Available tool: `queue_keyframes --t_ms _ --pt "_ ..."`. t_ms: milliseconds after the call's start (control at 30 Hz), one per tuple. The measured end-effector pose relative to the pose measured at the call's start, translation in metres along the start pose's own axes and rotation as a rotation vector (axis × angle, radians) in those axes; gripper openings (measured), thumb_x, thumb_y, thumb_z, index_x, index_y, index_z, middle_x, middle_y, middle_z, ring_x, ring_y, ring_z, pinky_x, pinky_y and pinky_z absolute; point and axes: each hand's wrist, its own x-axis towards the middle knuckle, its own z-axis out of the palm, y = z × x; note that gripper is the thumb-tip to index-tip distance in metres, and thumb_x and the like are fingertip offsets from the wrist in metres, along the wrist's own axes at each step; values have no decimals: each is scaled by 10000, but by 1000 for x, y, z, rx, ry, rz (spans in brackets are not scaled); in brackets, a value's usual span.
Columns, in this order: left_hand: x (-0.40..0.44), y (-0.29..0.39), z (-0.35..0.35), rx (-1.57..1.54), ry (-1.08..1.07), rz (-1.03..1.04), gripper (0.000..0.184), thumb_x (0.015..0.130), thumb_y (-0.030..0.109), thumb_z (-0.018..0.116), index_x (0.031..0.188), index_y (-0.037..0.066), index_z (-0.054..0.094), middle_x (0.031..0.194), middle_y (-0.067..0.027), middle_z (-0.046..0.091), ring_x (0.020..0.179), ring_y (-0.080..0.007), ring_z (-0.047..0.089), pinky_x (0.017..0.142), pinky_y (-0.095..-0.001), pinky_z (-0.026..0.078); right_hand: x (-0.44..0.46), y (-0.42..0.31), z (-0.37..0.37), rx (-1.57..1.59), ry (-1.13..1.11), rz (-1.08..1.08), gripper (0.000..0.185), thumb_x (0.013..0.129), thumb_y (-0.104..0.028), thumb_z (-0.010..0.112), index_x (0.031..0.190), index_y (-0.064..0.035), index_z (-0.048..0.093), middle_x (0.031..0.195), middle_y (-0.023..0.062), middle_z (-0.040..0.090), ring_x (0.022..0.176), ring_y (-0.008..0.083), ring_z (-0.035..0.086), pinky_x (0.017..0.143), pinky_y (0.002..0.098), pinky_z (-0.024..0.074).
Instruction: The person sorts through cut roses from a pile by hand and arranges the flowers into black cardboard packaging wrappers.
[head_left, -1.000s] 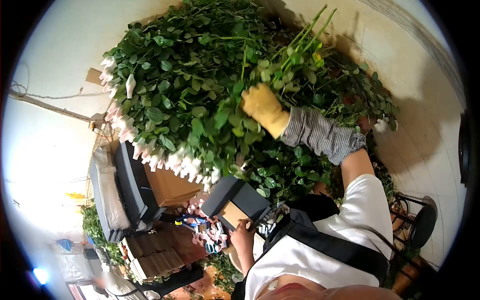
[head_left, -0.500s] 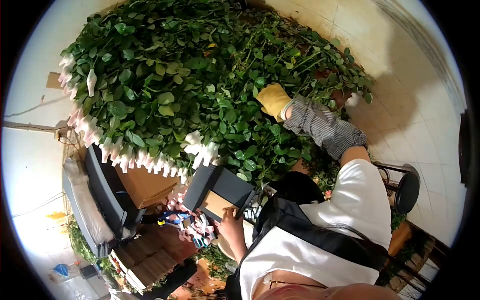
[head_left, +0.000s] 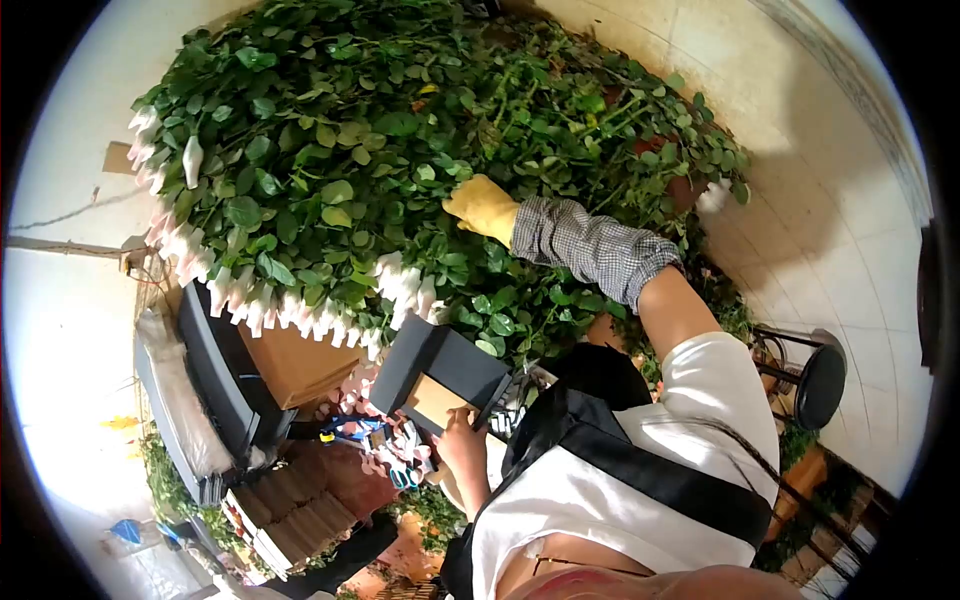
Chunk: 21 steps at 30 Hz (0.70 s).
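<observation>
My right hand [head_left: 482,208], in a yellow glove with a checked sleeve cover, rests on the green rose foliage [head_left: 330,130]. Its fingers are curled together among the leaves; what they hold, if anything, is hidden. My left hand [head_left: 463,440] is bare and grips the edge of a tan cardboard panel [head_left: 432,399] set against a dark grey folded board [head_left: 455,365]. White-wrapped rose heads [head_left: 310,318] line the lower left edge of the pile. A smaller cluster of wrapped heads [head_left: 402,288] lies just above the grey board.
Dark boxes [head_left: 215,365] and a brown carton [head_left: 290,360] stand at left, above stacked cardboard [head_left: 290,510]. Pink and white pieces [head_left: 400,455] lie near blue-handled scissors [head_left: 405,478]. A black round stool [head_left: 820,387] stands at right by the tiled wall [head_left: 850,250].
The leafy stems lifted in my right hand a second ago are down on the pile. That hand moved right, then back left over the leaves. My left hand keeps its grip on the cardboard.
</observation>
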Motion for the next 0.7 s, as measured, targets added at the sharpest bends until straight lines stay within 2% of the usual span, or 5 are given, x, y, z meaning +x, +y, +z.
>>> queue_keyframes --t_ms 133,233,300,433,700 --pt "0 -4 7 -6 14 -38 378 685 303 846 974 118 687 877 -128 722 765 -316 708 663 -394 563 15 -1 -42 72 209 -55 164 752 -259 776 815 -145 676 677 70 632 659 288 649 610 421 521" --pt "-1 -3 8 -18 16 -42 344 688 277 847 960 136 690 835 -113 721 746 -300 709 645 -391 559 11 -7 -66 241 442 60 313 805 -217 733 1112 -184 681 820 77 629 853 277 647 865 428 503" --pt "-1 -2 7 -12 20 -44 343 688 272 847 964 140 691 825 -108 720 742 -296 709 642 -388 558 10 -1 -1 35 -39 127 416 867 -144 640 1274 -227 624 1083 78 657 1069 274 612 1053 439 411" --pt "4 1 0 -39 -52 -59 277 723 214 783 960 112 684 912 -131 719 745 -320 710 659 -400 571 -14 -4 43 -16 -40 25 424 911 -137 538 1313 -255 603 1282 89 616 1269 260 513 1153 409 298" --pt "0 1 1 -72 1 -53 317 688 169 794 985 131 691 989 -135 717 763 -326 711 670 -399 571 32 43 -62 533 -71 5 559 904 -363 642 1398 -144 499 1232 158 645 1096 329 621 942 462 498"
